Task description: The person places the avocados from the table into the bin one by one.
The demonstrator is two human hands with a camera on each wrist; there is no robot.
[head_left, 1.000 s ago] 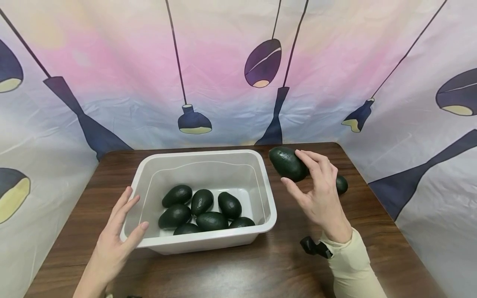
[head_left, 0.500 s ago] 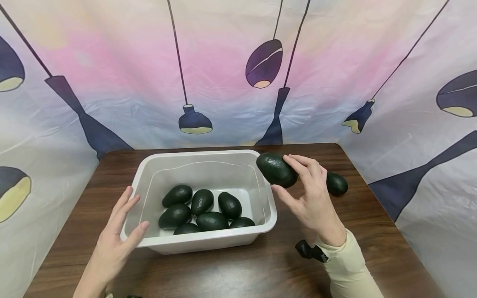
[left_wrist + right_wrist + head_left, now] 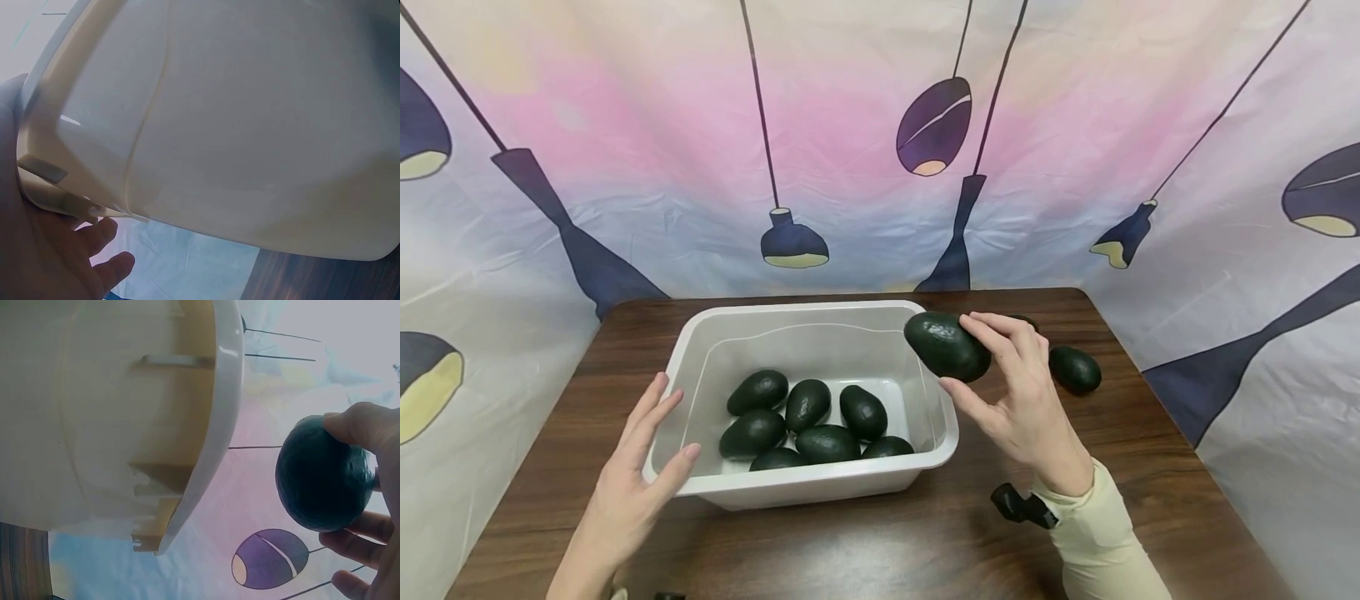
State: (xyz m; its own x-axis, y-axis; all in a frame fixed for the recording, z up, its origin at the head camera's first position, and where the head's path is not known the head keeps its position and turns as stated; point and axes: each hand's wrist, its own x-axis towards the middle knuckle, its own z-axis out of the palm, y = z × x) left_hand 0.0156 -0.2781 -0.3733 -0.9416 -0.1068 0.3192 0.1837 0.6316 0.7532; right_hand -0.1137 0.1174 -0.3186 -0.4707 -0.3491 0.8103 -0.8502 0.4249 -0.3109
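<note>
A dark green avocado (image 3: 947, 346) is pinched between the thumb and fingers of my right hand (image 3: 1022, 392). It overlaps the right rim of the white plastic tub (image 3: 797, 321) in the head view, and the right wrist view puts the held avocado (image 3: 325, 475) beside the rim. Several more avocados (image 3: 827, 444) lie inside the tub, the nearest ones partly hidden by its front wall. My left hand (image 3: 628, 479) rests at the tub's left front corner, fingers spread and fairly straight. In the left wrist view the left hand (image 3: 56, 250) lies along the rim.
On the brown wooden table (image 3: 850, 550), another avocado (image 3: 1075, 370) lies right of my right hand. Behind the fingers shows a sliver of a dark rounded thing (image 3: 1024, 320). A cloth printed with lamps (image 3: 850, 150) hangs behind and at both sides of the table.
My right hand has carried the avocado leftward and slightly down to the tub's right rim, uncovering the avocado on the table. The left hand and the tub have stayed put.
</note>
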